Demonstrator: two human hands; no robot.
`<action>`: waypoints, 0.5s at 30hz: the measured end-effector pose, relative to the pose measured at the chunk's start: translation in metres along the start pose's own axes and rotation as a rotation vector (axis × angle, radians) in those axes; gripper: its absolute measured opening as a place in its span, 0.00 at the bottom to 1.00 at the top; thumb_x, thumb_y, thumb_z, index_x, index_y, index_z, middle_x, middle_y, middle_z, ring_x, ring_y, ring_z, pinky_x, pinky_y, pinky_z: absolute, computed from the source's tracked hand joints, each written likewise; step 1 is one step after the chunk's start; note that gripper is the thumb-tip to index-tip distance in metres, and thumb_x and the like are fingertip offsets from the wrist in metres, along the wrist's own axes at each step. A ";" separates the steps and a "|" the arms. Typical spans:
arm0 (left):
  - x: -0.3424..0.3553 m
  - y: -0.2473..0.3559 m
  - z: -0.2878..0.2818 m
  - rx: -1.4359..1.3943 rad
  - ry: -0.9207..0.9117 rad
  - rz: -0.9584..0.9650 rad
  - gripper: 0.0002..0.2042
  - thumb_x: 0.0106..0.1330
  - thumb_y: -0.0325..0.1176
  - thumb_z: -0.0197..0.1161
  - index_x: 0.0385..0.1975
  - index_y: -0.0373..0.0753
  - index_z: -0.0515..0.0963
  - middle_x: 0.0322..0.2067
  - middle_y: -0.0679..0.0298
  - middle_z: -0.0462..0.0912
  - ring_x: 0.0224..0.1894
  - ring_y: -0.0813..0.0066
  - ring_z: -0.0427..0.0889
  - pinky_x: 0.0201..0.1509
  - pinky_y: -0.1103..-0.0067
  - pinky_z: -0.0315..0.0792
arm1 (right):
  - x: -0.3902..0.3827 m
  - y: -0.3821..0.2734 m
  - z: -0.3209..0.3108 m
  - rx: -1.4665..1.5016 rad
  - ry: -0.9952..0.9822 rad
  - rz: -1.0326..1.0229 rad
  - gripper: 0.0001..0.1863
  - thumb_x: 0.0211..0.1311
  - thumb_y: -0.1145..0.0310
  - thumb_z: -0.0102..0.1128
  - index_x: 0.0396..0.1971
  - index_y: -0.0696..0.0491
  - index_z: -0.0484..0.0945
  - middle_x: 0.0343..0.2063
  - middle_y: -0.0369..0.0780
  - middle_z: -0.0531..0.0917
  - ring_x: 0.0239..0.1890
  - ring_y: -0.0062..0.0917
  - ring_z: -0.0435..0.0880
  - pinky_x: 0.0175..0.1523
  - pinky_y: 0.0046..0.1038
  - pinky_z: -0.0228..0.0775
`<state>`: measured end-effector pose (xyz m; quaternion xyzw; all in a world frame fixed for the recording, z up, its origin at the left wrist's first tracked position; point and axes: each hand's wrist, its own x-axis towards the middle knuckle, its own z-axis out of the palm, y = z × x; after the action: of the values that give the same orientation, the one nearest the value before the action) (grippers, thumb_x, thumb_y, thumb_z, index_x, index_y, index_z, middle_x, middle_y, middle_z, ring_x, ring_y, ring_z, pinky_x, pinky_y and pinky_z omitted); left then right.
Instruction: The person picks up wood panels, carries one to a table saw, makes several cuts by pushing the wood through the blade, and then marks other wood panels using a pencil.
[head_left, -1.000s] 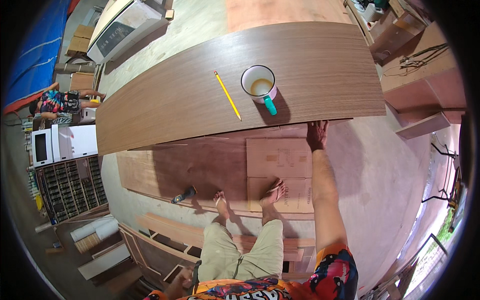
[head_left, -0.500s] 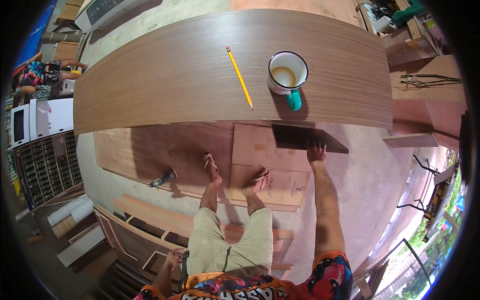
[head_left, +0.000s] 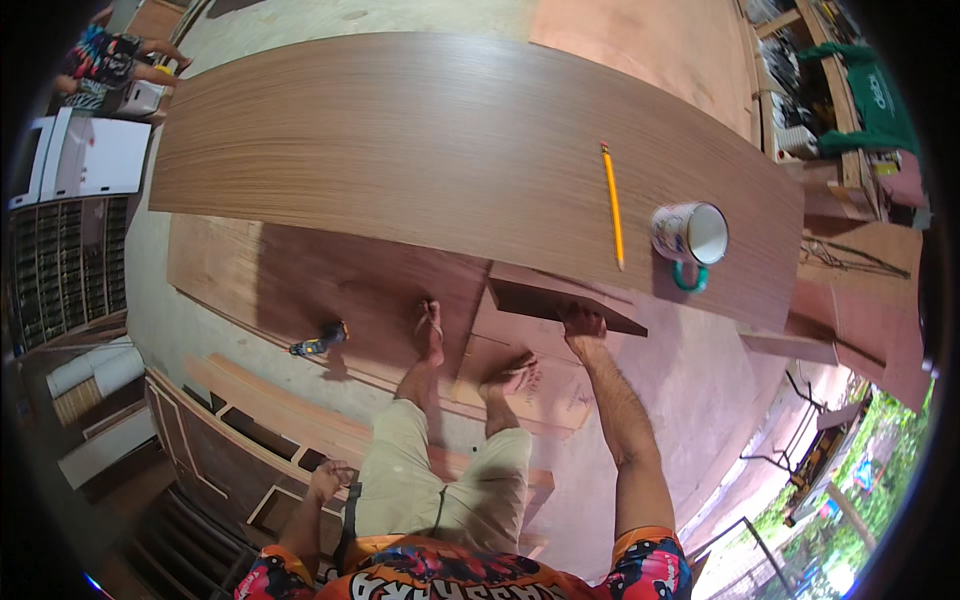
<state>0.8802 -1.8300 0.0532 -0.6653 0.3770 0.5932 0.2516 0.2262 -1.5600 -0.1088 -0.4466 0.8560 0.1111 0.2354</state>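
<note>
My right hand (head_left: 583, 323) grips the edge of a flat dark brown board (head_left: 535, 302), fingers over its upper side. The board is tilted and lies along the near edge of a long wood-grain tabletop (head_left: 380, 140). Low at my left side, beside my shorts, is my left hand (head_left: 328, 480), fingers curled together; whatever may be in them is too small to make out. On the tabletop lie a yellow pencil (head_left: 613, 205) and, to its right, a patterned mug (head_left: 673, 232) with a dark rim and green handle.
A cordless drill (head_left: 320, 339) stands on a plywood sheet (head_left: 215, 240) left of my feet. Flattened cardboard (head_left: 470, 385) lies beneath my right foot. Wooden frames (head_left: 230, 425) are at the lower left. Shelving with a green bag (head_left: 872, 100) is at far right. Another person (head_left: 115, 55) is at upper left.
The board has moved left with my right hand, along the tabletop's near edge. My view has turned, so the pencil and mug appear farther right. My left hand stays low at my side.
</note>
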 end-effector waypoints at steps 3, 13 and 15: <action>-0.017 -0.012 -0.015 0.034 0.107 -0.111 0.21 0.69 0.29 0.63 0.60 0.31 0.73 0.38 0.59 0.87 0.33 0.75 0.83 0.34 0.75 0.75 | 0.043 -0.024 0.005 0.063 -0.007 0.032 0.24 0.66 0.65 0.56 0.62 0.36 0.78 0.61 0.44 0.78 0.54 0.41 0.83 0.51 0.51 0.78; -0.030 -0.053 0.001 -0.173 0.051 -0.085 0.14 0.63 0.25 0.66 0.49 0.33 0.80 0.30 0.64 0.82 0.27 0.79 0.77 0.26 0.79 0.69 | 0.133 -0.048 0.053 0.273 0.324 0.065 0.24 0.67 0.65 0.58 0.63 0.47 0.78 0.65 0.49 0.76 0.69 0.51 0.70 0.71 0.58 0.59; -0.027 -0.064 0.005 0.041 0.075 0.106 0.11 0.63 0.22 0.63 0.46 0.36 0.80 0.29 0.66 0.81 0.26 0.81 0.76 0.27 0.79 0.70 | 0.138 -0.050 0.064 0.226 0.292 0.103 0.23 0.69 0.63 0.57 0.62 0.50 0.78 0.65 0.49 0.75 0.69 0.51 0.70 0.72 0.58 0.58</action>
<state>0.9282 -1.7832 0.0721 -0.6610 0.4329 0.5724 0.2191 0.2190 -1.6615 -0.2324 -0.3844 0.9098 -0.0397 0.1515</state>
